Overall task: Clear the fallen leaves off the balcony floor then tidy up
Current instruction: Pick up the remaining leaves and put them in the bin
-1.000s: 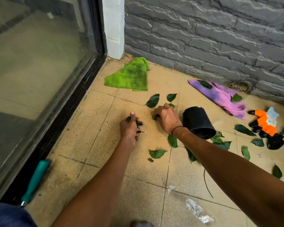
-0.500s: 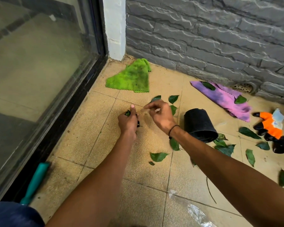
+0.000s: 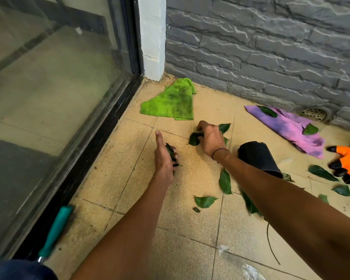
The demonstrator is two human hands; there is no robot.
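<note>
We hold a small bunch of leaves (image 3: 171, 151) in our left hand (image 3: 163, 158), fingers curled around it, while our right hand (image 3: 209, 137) pinches one leaf (image 3: 194, 139) on the balcony floor (image 3: 113, 178). More leaves lie near the black pot (image 3: 258, 156). They look light, thin and bendable, so taking each by its edge or stem should work.

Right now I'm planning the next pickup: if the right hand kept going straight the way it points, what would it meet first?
The right hand, gripping a leaf, points up-left toward the corner. Bare tile comes first, then probably the green cloth; depth is hard to judge from this view.
</note>
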